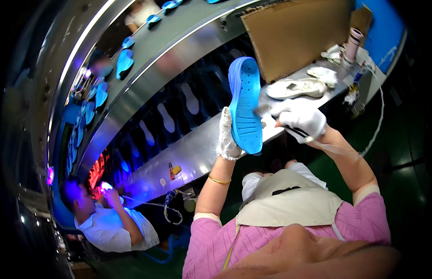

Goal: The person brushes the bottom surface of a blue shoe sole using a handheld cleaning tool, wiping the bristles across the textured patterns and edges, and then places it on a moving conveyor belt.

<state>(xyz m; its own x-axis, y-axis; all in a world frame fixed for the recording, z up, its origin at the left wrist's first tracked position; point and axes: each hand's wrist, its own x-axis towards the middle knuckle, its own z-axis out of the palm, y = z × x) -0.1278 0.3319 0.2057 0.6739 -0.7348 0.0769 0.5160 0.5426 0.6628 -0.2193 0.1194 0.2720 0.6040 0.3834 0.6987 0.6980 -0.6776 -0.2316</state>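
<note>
A blue shoe sole [247,109] stands upright in front of me, its inner face with grooves and small holes turned toward me. My left hand [227,139], in a white knit glove, grips its left edge near the lower end. My right hand [299,122], also gloved in white and blurred by motion, is closed around a brush [262,110]. The brush's dark, smeared tip is at the sole's right edge; whether it touches cannot be made out. A thin pale tube [339,149] trails from the right hand. The brush's handle is mostly hidden in the glove.
Behind my right hand, a whitish shoe sole [297,88] lies on the metal bench [197,149] near a cardboard sheet [295,37]. Blue soles [124,63] line a curved conveyor [178,28]. At left sits a co-worker [116,223] holding a bright light. A yellow block [177,169] lies on the bench.
</note>
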